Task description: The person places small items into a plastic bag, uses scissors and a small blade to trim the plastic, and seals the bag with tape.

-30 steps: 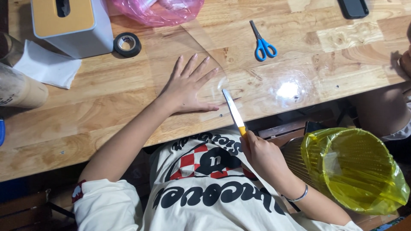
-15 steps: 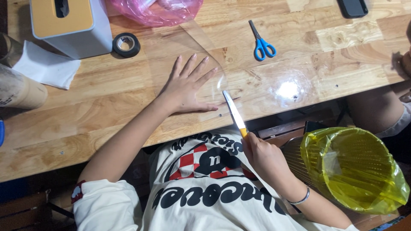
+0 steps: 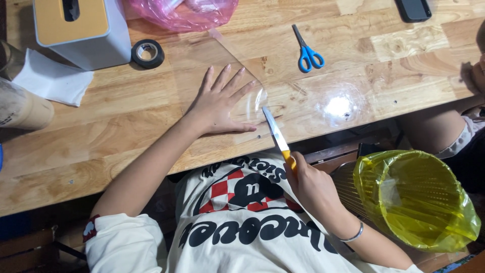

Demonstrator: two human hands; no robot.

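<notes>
Right hand [image 3: 316, 189] grip closed round yellow-handled knife [image 3: 277, 135], left hand [image 3: 220, 103] spread flat on clear sheet [image 3: 202, 60]; risk: blade slipping toward thumb, sheet skidding on table [image 3: 394, 65].

scissors [image 3: 306, 50] right of tape roll [image 3: 147, 53]

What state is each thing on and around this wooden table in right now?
Left hand: flat, fingers spread, pressing the clear sheet.
Right hand: closed around the knife.
Knife: blade tip at the sheet's edge.
Scissors: closed, lying untouched.
Tape roll: lying flat.
Bin: lined with a yellow bag.
</notes>
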